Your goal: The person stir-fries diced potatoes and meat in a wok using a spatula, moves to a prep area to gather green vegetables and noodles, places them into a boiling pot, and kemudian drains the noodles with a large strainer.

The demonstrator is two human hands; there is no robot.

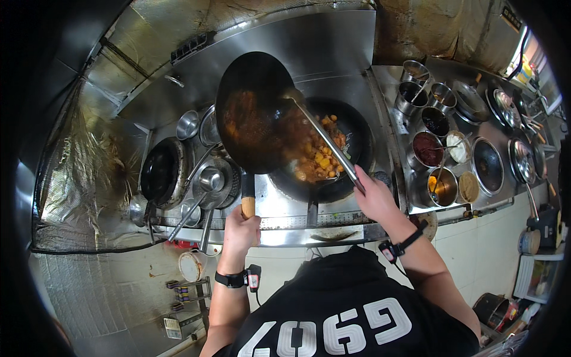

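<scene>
My left hand (242, 230) grips the wooden handle of a black wok (256, 111), which is raised and tilted to the right. Reddish-brown sauce coats its inside. My right hand (374, 194) is closed round the metal handle of a ladle (330, 145), whose head is at the tilted wok's right edge, partly blurred. Below and to the right, a second black pan (359, 134) rests on the stove. It holds food (323, 156) in orange-brown sauce, with yellowish chunks and pale strands at its edge; the raised wok hides part of this pan.
At left stand a dark wok (161, 172), strainers and a small metal ladle (211, 178). Right of the stove, several metal pots hold sauces, including a dark red one (427, 150) and a white one (457, 147). Pans and metal lids (522, 159) lie farther right. A steel splashback (330, 40) rises behind.
</scene>
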